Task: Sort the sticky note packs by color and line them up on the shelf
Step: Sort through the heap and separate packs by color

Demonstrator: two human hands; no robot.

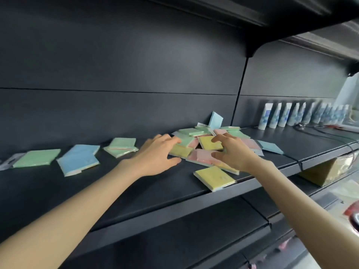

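Fingers (171,141) of the left hand (155,154) are spread apart, their tips touching a green pack (187,141) and a yellow pack (179,151) at the left edge of the pile (209,138), clamped on nothing. Fingers (218,138) of the right hand (233,152) are also apart, curled over a yellow pack (210,142) in the middle of the pile, with the thumb on a pink pack (202,155); whether they grip anything I cannot tell. Both hands sit at the centre of the frame, on a dark shelf (136,183). The pile holds mixed green, pink, yellow and blue packs, and one blue pack (216,120) leans upright against the back wall. Just below the right hand, near the shelf's front edge, lies a single yellow pack (213,177). To the left of the hands lie sorted packs: a green stack (121,147), then blue packs (79,159), then a green pack (37,158) at the left edge of the frame. At the right, well apart from the pile, white tubes (303,115) stand in a row.
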